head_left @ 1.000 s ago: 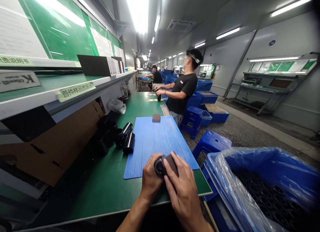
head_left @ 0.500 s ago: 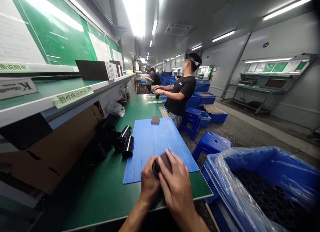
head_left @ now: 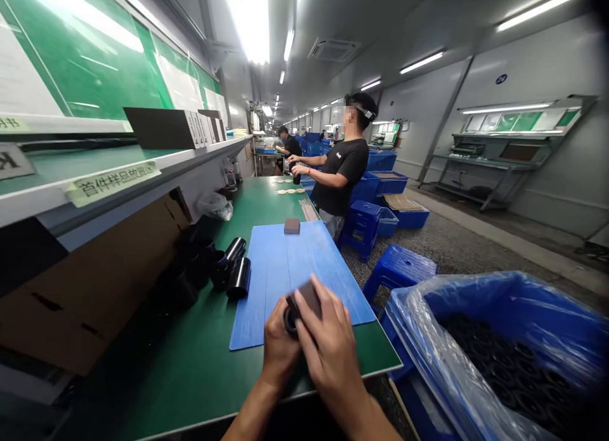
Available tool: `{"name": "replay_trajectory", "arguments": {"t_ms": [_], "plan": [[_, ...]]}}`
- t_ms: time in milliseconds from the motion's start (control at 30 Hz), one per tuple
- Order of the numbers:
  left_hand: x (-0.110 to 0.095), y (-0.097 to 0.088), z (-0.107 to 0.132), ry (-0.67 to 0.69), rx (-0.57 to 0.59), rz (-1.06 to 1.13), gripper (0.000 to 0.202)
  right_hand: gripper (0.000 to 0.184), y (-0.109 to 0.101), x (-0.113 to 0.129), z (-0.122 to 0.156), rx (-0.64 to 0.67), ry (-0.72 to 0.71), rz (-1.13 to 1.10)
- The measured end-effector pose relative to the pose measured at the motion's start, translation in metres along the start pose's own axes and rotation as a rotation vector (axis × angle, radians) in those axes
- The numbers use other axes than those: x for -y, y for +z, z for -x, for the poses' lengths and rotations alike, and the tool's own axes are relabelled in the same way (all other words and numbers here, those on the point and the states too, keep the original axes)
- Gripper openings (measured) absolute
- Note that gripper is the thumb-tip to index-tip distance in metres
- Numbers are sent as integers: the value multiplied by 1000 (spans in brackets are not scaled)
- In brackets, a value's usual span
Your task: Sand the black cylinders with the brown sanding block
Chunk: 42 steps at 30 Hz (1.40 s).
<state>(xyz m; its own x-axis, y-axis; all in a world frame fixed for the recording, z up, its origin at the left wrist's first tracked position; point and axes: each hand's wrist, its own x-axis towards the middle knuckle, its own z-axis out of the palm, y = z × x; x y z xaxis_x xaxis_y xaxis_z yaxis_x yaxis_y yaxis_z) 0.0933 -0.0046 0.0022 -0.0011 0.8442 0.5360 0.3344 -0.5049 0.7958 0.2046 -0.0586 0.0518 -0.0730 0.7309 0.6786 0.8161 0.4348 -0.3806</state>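
My left hand (head_left: 277,346) is wrapped round a round black part (head_left: 288,322), whose rim shows beside my thumb. Most of that part is hidden by my fingers. In my right hand (head_left: 329,336) is a dark brown sanding block (head_left: 310,299), pressed against the top of the black part. Both hands are over the near edge of a blue mat (head_left: 271,282). A second brown sanding block (head_left: 292,226) lies at the mat's far end. Glossy black cylinders (head_left: 239,278) lie and stand left of the mat.
The green table (head_left: 200,377) carries the mat. To the right stands a blue bin (head_left: 476,289) lined with clear plastic, holding many black round parts. Blue stools (head_left: 404,263) are beyond it. A co-worker (head_left: 345,171) stands at the table's far right side. A shelf (head_left: 176,165) overhangs the left.
The view has shifted slightly, so the scene sits a little further left. The brown sanding block has tilted a little on the black part; both hands keep their hold.
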Motion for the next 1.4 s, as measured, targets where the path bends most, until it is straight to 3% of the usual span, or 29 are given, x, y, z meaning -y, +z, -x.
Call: {"name": "replay_trajectory", "arguments": {"t_ms": [100, 167, 300, 367, 467, 600, 733, 867, 1067, 1200, 1400], "plan": [[1, 0, -1, 10, 20, 3, 23, 53, 7, -5, -18, -45, 59, -36], [2, 0, -2, -8, 11, 10, 27, 44, 8, -15, -45, 13, 114, -183], [2, 1, -2, -35, -29, -22, 37, 42, -7, -49, -81, -77, 224, -490], [2, 1, -2, -33, -23, -31, 36, 44, -17, -66, -72, -131, 297, -526], [2, 0, -1, -27, -11, -35, 36, 45, -24, -80, -39, -105, 394, -555], [1, -6, 4, -66, 13, -38, 42, 45, -18, -78, -2, -57, 439, -539], [-3, -22, 11, -146, 39, -31, 48, 46, -6, -68, 15, -8, 458, -553], [-5, -33, 18, -228, 32, -15, 50, 45, 2, -47, 22, 35, 363, -475], [0, -33, 29, -274, -13, 74, 33, 54, -1, -3, 16, 214, -189, -178], [0, -31, 31, -250, -4, 49, 36, 55, -1, 3, 13, 219, -207, -101], [1, -32, 30, -240, -35, 40, 21, 49, 6, 17, 7, 188, -166, -85]]}}
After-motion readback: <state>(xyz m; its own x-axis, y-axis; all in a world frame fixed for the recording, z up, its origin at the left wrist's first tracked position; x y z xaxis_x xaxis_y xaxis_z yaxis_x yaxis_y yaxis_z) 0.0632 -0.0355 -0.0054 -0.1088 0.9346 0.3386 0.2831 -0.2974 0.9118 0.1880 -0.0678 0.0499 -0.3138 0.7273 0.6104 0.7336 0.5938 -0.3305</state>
